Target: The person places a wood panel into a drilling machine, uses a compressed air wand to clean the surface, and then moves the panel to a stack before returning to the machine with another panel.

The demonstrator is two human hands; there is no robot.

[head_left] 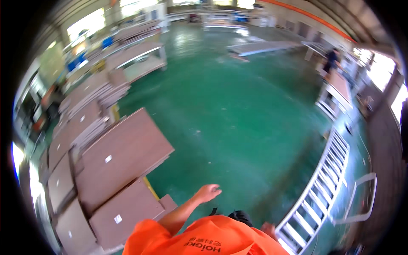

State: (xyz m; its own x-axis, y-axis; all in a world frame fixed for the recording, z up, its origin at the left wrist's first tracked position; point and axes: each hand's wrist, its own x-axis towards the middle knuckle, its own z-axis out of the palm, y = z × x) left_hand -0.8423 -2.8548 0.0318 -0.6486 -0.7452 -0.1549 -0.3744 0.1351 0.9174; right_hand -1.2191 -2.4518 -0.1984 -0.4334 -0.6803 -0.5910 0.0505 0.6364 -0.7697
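Orange shirt (165,241) up close! Left hand (207,193) half-curled, grip unclear, with brown boards (129,153) to its left; right hand (268,229) blurred, can't tell its grip, just beside the white ladder-like frame (311,212).

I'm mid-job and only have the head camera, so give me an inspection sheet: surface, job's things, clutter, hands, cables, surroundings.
Surface: green floor, glossy, reflecting light.
Job's things: brown panels in flat stacks at left, some with white labels; white slatted frame at right.
Clutter: pale specks on the floor; looped white frame at far right.
Hands: left hand out over the floor, grip unclear; right hand blurred beside the slatted frame's near end, contact unclear.
Cables: thin line right of the slatted frame, possibly a cable.
Surroundings: person in dark clothing at a workbench, upper right; bright windows.
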